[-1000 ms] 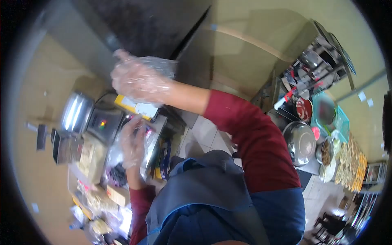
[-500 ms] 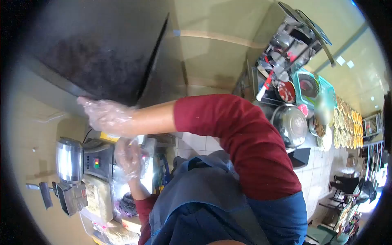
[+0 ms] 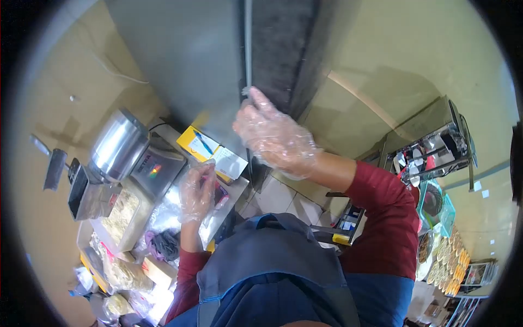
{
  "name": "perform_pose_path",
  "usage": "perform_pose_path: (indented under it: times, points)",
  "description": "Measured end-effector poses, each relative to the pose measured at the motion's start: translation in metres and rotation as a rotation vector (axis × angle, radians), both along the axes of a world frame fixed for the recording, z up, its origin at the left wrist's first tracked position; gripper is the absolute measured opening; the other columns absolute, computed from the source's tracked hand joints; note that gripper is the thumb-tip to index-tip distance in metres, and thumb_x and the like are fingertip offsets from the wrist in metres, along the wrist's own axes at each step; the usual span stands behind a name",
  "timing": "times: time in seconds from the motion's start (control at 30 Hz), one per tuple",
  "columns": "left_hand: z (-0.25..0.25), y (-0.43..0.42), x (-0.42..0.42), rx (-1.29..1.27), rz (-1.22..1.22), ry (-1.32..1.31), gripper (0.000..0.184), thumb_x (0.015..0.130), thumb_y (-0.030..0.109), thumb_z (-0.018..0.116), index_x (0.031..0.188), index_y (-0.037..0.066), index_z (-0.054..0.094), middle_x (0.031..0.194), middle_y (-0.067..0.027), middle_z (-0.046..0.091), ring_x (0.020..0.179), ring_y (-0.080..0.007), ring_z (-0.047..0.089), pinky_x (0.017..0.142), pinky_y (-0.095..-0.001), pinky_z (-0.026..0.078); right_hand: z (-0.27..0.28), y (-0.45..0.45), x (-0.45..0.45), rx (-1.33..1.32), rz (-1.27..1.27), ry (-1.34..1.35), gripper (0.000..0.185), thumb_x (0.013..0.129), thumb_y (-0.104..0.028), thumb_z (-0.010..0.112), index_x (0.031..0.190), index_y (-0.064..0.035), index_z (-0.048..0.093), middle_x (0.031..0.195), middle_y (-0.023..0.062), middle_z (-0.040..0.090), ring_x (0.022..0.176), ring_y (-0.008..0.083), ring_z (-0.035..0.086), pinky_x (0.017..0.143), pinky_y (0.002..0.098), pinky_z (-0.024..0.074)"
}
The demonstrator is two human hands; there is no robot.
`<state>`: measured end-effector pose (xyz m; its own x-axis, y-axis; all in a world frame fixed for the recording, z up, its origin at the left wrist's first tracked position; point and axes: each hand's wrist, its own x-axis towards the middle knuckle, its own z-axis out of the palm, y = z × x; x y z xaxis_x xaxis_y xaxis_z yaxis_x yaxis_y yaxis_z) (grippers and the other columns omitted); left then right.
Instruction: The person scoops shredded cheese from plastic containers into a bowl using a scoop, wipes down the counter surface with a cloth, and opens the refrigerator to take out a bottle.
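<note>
My right hand (image 3: 275,136), in a clear plastic glove, reaches up to a tall grey door (image 3: 190,49). Its fingers are bent against the door's pale vertical edge, beside a dark, smudged panel (image 3: 278,54). Gloved the same way, my left hand (image 3: 197,193) hovers over the cluttered counter with loosely bent fingers a little apart. I make out nothing held in it. Close to its fingertips lie a yellow box (image 3: 190,140) and a white paper pad (image 3: 231,162), with a blue pen (image 3: 203,143) on top.
A silver grinder (image 3: 119,146) stands at left, beside a tub of pale shreds (image 3: 121,215). Bags and a dark cloth (image 3: 166,245) crowd the counter below. At right are a rack of utensils (image 3: 430,155), a turquoise basket (image 3: 447,215) and rows of filled food portions (image 3: 449,261).
My view has turned, shifting the grinder and counter. The dark panel shows much narrower and the grey door broader, my right hand still at the edge. My left hand stays over the counter.
</note>
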<state>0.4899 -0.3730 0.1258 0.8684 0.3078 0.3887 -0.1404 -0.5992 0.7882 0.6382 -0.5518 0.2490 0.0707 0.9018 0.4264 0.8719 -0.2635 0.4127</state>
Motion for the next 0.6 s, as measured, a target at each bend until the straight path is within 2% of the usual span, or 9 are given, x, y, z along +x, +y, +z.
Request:
perform_pose_path:
  times: [0.13,0.23,0.27,0.3,0.37,0.4,0.5,0.53,0.6]
  points:
    - [-0.010,0.017,-0.013,-0.027,0.062,0.001,0.022,0.084,0.007,0.061,0.105,0.001,0.063,0.098,-0.0151,0.065,0.089,-0.0276,0.064,0.079,-0.0358,0.049,0.002,-0.022,0.000,-0.140,-0.023,0.379,0.033,0.077,-0.010,0.054,0.109,-0.0021,0.056,0.097,0.0095,0.054,0.105,0.0235,0.051,0.115,0.0475,0.0216]
    - [-0.014,0.029,-0.021,-0.018,0.132,-0.016,0.022,0.082,0.005,0.061,0.103,0.000,0.062,0.094,-0.0148,0.064,0.085,-0.0276,0.064,0.078,-0.0356,0.049,0.006,-0.058,-0.017,-0.070,-0.099,0.223,0.048,0.075,-0.011,0.056,0.122,-0.0043,0.053,0.096,0.0078,0.054,0.102,0.0224,0.053,0.112,0.0474,0.0262]
    - [-0.015,0.032,-0.023,-0.036,0.133,-0.010,0.023,0.081,0.004,0.061,0.104,0.000,0.062,0.093,-0.0146,0.064,0.084,-0.0275,0.064,0.078,-0.0357,0.049,0.026,-0.068,-0.028,-0.336,-0.248,-0.028,0.057,0.072,-0.013,0.058,0.128,-0.0104,0.052,0.092,0.0041,0.055,0.098,0.0206,0.055,0.108,0.0469,0.0315]
    - [-0.015,0.035,-0.022,-0.053,0.131,-0.010,0.024,0.081,0.004,0.061,0.104,0.000,0.062,0.092,-0.0144,0.064,0.083,-0.0275,0.064,0.077,-0.0358,0.049,0.022,-0.089,-0.028,-0.256,-0.218,-0.020,0.054,0.069,-0.014,0.061,0.123,-0.0162,0.058,0.087,0.0007,0.055,0.093,0.0182,0.056,0.101,0.0472,0.0379]
    - [-0.019,0.042,-0.020,-0.057,0.142,-0.023,0.023,0.081,0.004,0.061,0.104,0.000,0.062,0.092,-0.0148,0.064,0.084,-0.0276,0.064,0.077,-0.0355,0.050,0.042,-0.116,-0.042,0.204,-0.176,-0.261,0.036,0.072,-0.014,0.066,0.107,-0.0216,0.068,0.087,-0.0027,0.058,0.078,0.0173,0.058,0.096,0.0472,0.0372]
    - [-0.018,0.044,-0.016,-0.053,0.142,-0.026,0.023,0.081,0.003,0.060,0.103,0.000,0.062,0.092,-0.0151,0.064,0.084,-0.0276,0.064,0.078,-0.0353,0.050,0.045,-0.137,-0.045,0.283,-0.296,-0.377,0.027,0.068,-0.015,0.067,0.094,-0.0218,0.071,0.097,0.0025,0.059,0.087,0.0209,0.059,0.091,0.0488,0.0394]
    - [0.009,0.040,0.000,-0.071,0.122,-0.079,0.019,0.082,0.004,0.060,0.100,-0.001,0.063,0.096,-0.0165,0.065,0.086,-0.0278,0.065,0.079,-0.0352,0.050,0.036,-0.169,-0.047,0.722,-0.689,-0.445,0.037,0.083,-0.015,0.061,0.120,-0.0105,0.058,0.132,0.0184,0.044,0.121,0.0366,0.044,0.103,0.0559,0.0305]
    - [0.014,0.038,0.006,-0.108,0.101,-0.089,0.018,0.082,0.004,0.060,0.099,-0.001,0.063,0.097,-0.0166,0.066,0.086,-0.0279,0.065,0.079,-0.0354,0.050,0.030,-0.183,-0.037,0.840,-0.585,-0.323,0.044,0.086,-0.017,0.060,0.128,-0.0084,0.050,0.142,0.0206,0.034,0.130,0.0389,0.035,0.106,0.0540,0.0287]
    - [0.019,0.035,0.021,-0.037,0.067,-0.122,0.017,0.082,0.005,0.060,0.098,-0.001,0.063,0.097,-0.0146,0.067,0.086,-0.0274,0.065,0.079,-0.0352,0.050,0.017,-0.191,-0.028,1.019,-0.583,-0.270,0.051,0.087,-0.018,0.058,0.135,-0.0089,0.041,0.143,0.0210,0.032,0.136,0.0402,0.027,0.110,0.0537,0.0238]
